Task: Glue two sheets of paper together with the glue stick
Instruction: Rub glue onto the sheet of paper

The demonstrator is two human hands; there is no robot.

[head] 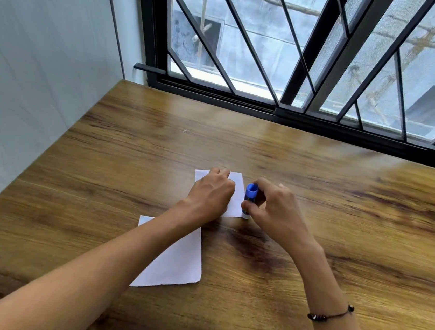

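Observation:
Two white paper sheets lie on the wooden table (340,219). The far sheet (238,194) sits mid-table, and my left hand (211,194) rests on it with its fingers curled, covering most of it. The near sheet (178,263) lies closer to me, partly under my left forearm. A blue-capped glue stick (250,193) stands upright at the far sheet's right edge. My right hand (276,212) grips it, thumb and fingers round its body.
A white wall (33,62) runs along the table's left side. A black-barred window (305,52) closes off the far edge. A dark cord bracelet (329,314) is on my right wrist.

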